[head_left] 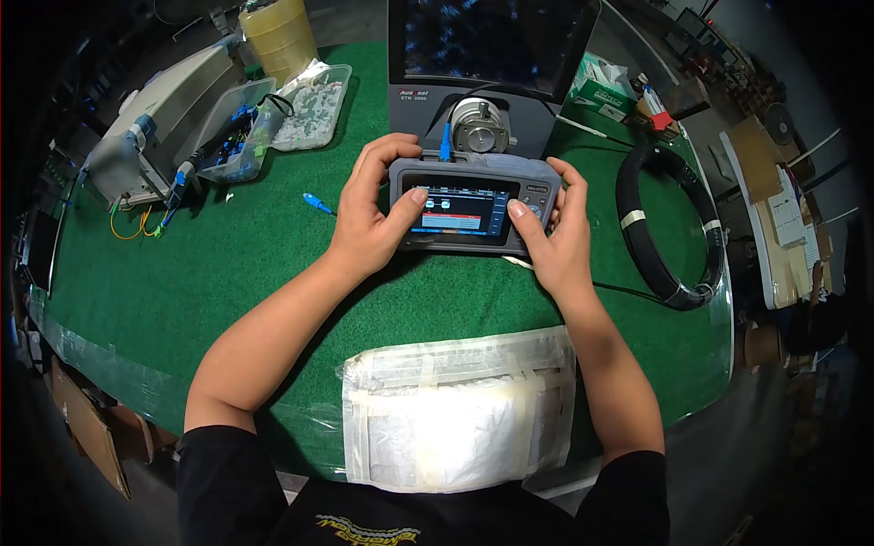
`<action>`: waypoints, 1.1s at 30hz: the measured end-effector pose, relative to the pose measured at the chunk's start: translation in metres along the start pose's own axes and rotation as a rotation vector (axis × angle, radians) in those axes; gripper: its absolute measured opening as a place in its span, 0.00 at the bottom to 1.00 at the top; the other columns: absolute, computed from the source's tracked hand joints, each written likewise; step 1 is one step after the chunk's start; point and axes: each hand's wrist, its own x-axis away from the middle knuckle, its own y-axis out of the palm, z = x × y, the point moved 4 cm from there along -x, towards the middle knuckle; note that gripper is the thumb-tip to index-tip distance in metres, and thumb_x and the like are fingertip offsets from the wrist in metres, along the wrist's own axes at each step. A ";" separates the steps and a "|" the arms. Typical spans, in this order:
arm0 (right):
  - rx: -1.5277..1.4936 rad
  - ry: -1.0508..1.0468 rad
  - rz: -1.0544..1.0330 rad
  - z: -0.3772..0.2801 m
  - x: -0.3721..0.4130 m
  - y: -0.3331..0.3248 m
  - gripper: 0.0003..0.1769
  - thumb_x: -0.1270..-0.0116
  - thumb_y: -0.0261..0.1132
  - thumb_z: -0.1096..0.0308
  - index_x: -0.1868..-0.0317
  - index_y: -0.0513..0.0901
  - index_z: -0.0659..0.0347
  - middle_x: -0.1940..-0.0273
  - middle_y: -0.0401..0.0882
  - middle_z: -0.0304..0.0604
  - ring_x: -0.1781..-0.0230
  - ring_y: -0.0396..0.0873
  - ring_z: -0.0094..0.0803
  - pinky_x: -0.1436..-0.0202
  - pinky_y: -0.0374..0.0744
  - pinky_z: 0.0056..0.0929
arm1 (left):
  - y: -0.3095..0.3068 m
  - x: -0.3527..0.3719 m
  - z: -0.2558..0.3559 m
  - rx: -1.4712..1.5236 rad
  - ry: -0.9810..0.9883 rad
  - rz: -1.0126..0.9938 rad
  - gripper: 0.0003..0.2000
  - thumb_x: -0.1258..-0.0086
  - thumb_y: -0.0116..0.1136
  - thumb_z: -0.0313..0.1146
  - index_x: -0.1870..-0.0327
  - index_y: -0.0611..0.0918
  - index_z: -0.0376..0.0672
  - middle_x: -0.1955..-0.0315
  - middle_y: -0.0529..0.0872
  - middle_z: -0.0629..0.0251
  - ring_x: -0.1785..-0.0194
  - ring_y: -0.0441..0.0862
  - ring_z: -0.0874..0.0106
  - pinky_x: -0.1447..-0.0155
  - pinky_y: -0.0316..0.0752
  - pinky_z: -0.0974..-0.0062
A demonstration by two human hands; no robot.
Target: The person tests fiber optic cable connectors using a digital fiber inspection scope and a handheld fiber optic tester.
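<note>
A grey handheld tester [473,205] with a lit colour screen sits over the green table mat [228,273], held at both ends. My left hand [373,209] grips its left side, thumb resting on the screen's left edge. My right hand [555,232] holds the right side, thumb on the screen's right edge near the buttons. A blue fibre connector [445,144] plugs into the tester's top.
Behind the tester stands a dark machine [492,55] with a metal spool. A black cable coil [674,227] lies at right, a taped white packet [460,409] near me, clear plastic boxes [238,132] and a loose blue connector [318,203] at left.
</note>
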 end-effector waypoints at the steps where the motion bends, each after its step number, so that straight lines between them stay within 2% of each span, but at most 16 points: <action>1: -0.001 -0.001 -0.001 0.000 0.000 0.000 0.41 0.31 0.72 0.60 0.27 0.60 0.67 0.50 0.84 0.54 0.51 0.86 0.37 0.45 0.82 0.34 | -0.001 0.000 0.000 -0.001 0.000 0.001 0.22 0.28 0.61 0.35 0.36 0.73 0.37 0.32 0.73 0.55 0.28 0.70 0.64 0.24 0.62 0.66; 4: 0.018 -0.004 -0.004 0.001 0.000 0.000 0.41 0.31 0.72 0.60 0.27 0.59 0.67 0.49 0.84 0.55 0.50 0.86 0.36 0.45 0.82 0.34 | 0.001 -0.001 0.000 -0.008 -0.007 0.000 0.22 0.28 0.61 0.35 0.36 0.74 0.37 0.32 0.73 0.54 0.29 0.71 0.65 0.25 0.62 0.67; 6: -0.008 -0.014 -0.013 0.003 0.001 0.000 0.42 0.32 0.72 0.61 0.27 0.58 0.67 0.49 0.83 0.55 0.49 0.86 0.37 0.44 0.82 0.35 | 0.001 -0.002 -0.001 0.006 0.027 0.061 0.20 0.30 0.63 0.36 0.40 0.76 0.40 0.37 0.78 0.55 0.35 0.76 0.60 0.34 0.71 0.64; 7: -0.008 -0.011 -0.012 0.004 0.002 0.000 0.42 0.32 0.72 0.61 0.27 0.58 0.67 0.49 0.83 0.55 0.49 0.86 0.37 0.44 0.82 0.35 | 0.002 -0.002 -0.001 0.007 0.025 0.059 0.20 0.30 0.63 0.36 0.40 0.76 0.40 0.37 0.78 0.55 0.35 0.76 0.60 0.34 0.71 0.64; 10: 0.000 -0.039 -0.022 0.000 0.003 0.000 0.44 0.33 0.73 0.61 0.26 0.58 0.66 0.48 0.83 0.56 0.48 0.86 0.37 0.44 0.83 0.35 | -0.001 -0.006 0.003 -0.009 0.031 0.056 0.17 0.28 0.62 0.35 0.42 0.77 0.39 0.39 0.79 0.57 0.38 0.77 0.64 0.36 0.72 0.66; 12: 0.008 -0.027 -0.025 -0.003 0.003 0.001 0.44 0.34 0.74 0.62 0.26 0.57 0.66 0.48 0.83 0.56 0.48 0.86 0.38 0.44 0.83 0.36 | -0.002 -0.012 0.001 0.209 -0.141 0.042 0.15 0.25 0.62 0.36 0.44 0.79 0.37 0.46 0.83 0.62 0.46 0.80 0.73 0.41 0.74 0.72; 15: 0.042 -0.032 -0.003 0.000 0.002 0.002 0.44 0.34 0.74 0.63 0.26 0.58 0.66 0.48 0.83 0.56 0.49 0.86 0.39 0.44 0.83 0.36 | -0.003 -0.027 0.008 0.212 -0.322 -0.018 0.15 0.20 0.57 0.37 0.45 0.80 0.34 0.45 0.84 0.63 0.42 0.77 0.77 0.35 0.69 0.76; 16: 0.038 -0.035 -0.003 -0.001 0.001 0.004 0.44 0.34 0.74 0.63 0.26 0.58 0.66 0.48 0.83 0.56 0.49 0.86 0.39 0.44 0.83 0.36 | -0.002 -0.033 0.008 0.172 -0.287 -0.006 0.15 0.21 0.60 0.39 0.48 0.82 0.34 0.52 0.86 0.66 0.50 0.78 0.81 0.42 0.72 0.79; 22: -0.003 0.004 0.008 0.001 0.003 0.003 0.45 0.34 0.74 0.61 0.26 0.58 0.67 0.48 0.83 0.57 0.49 0.86 0.40 0.44 0.82 0.36 | 0.006 -0.056 0.015 0.065 -0.356 0.002 0.12 0.28 0.70 0.37 0.59 0.85 0.36 0.68 0.85 0.73 0.64 0.78 0.84 0.58 0.72 0.83; 25: -0.058 -0.011 -0.008 0.008 0.005 -0.004 0.44 0.33 0.73 0.60 0.26 0.59 0.69 0.43 0.80 0.61 0.41 0.81 0.45 0.37 0.79 0.41 | 0.010 -0.055 0.007 0.099 -0.360 0.057 0.12 0.30 0.72 0.37 0.61 0.86 0.36 0.71 0.85 0.74 0.66 0.77 0.85 0.61 0.71 0.84; 27: 0.302 -0.260 0.047 -0.006 0.005 -0.003 0.45 0.35 0.73 0.61 0.25 0.59 0.70 0.37 0.74 0.64 0.31 0.72 0.52 0.29 0.72 0.45 | 0.011 -0.056 0.006 0.090 -0.356 0.044 0.12 0.30 0.72 0.37 0.60 0.86 0.36 0.70 0.85 0.74 0.67 0.77 0.85 0.61 0.71 0.84; 28: 0.342 -0.400 0.147 -0.019 0.008 -0.005 0.40 0.39 0.74 0.63 0.28 0.69 0.64 0.33 0.70 0.63 0.28 0.67 0.58 0.26 0.68 0.52 | 0.008 -0.056 0.008 0.076 -0.344 0.036 0.12 0.30 0.72 0.37 0.60 0.86 0.36 0.70 0.86 0.74 0.67 0.77 0.85 0.62 0.71 0.84; 29: 0.334 -0.403 0.139 -0.026 0.006 -0.004 0.40 0.39 0.74 0.63 0.28 0.69 0.64 0.33 0.70 0.63 0.28 0.67 0.58 0.26 0.68 0.52 | 0.008 -0.056 0.011 0.048 -0.355 0.029 0.13 0.30 0.72 0.37 0.59 0.87 0.35 0.70 0.86 0.73 0.67 0.77 0.85 0.62 0.71 0.84; 31: 0.701 -0.749 0.083 -0.044 0.011 0.003 0.34 0.44 0.74 0.64 0.34 0.79 0.53 0.31 0.70 0.58 0.29 0.67 0.60 0.26 0.66 0.62 | 0.007 -0.057 0.008 0.074 -0.369 -0.015 0.13 0.30 0.72 0.37 0.58 0.87 0.35 0.70 0.86 0.73 0.66 0.77 0.85 0.62 0.71 0.84; 32: 0.775 -0.713 0.007 -0.051 0.019 0.014 0.28 0.47 0.74 0.64 0.42 0.86 0.44 0.30 0.70 0.53 0.28 0.66 0.61 0.28 0.61 0.73 | 0.007 -0.058 0.007 0.075 -0.368 -0.004 0.13 0.30 0.72 0.37 0.58 0.87 0.35 0.70 0.86 0.73 0.66 0.77 0.85 0.62 0.71 0.84; 33: 0.814 -0.686 -0.050 -0.056 0.025 0.026 0.29 0.47 0.76 0.62 0.41 0.86 0.40 0.26 0.68 0.52 0.25 0.62 0.63 0.28 0.58 0.78 | 0.007 -0.058 0.007 0.096 -0.371 -0.026 0.13 0.30 0.72 0.37 0.58 0.87 0.35 0.69 0.87 0.73 0.66 0.78 0.85 0.61 0.72 0.83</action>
